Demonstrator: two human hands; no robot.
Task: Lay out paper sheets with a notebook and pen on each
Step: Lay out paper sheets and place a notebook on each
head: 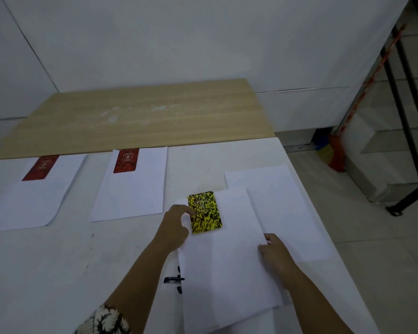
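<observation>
A yellow-and-black spiral notebook [205, 212] lies near the top left corner of a white paper sheet [227, 256]. My left hand [176, 225] touches the notebook's left edge with its fingertips. My right hand [274, 253] pinches the right edge of that sheet. Under and beside it lies another white sheet [280, 208]. Two more sheets sit to the left, the middle sheet [135, 189] with a red notebook [126, 160] at its top, and the left sheet [32, 198] with a second red notebook [41, 168]. Black pens [174, 279] poke out from under the near sheet's left edge.
A white table [58, 261] carries everything; its right edge runs diagonally down toward the near right. A wooden board [143, 116] lies behind the sheets. Past the right edge are a tiled floor, a broom [336, 153] and a black metal frame [405, 131].
</observation>
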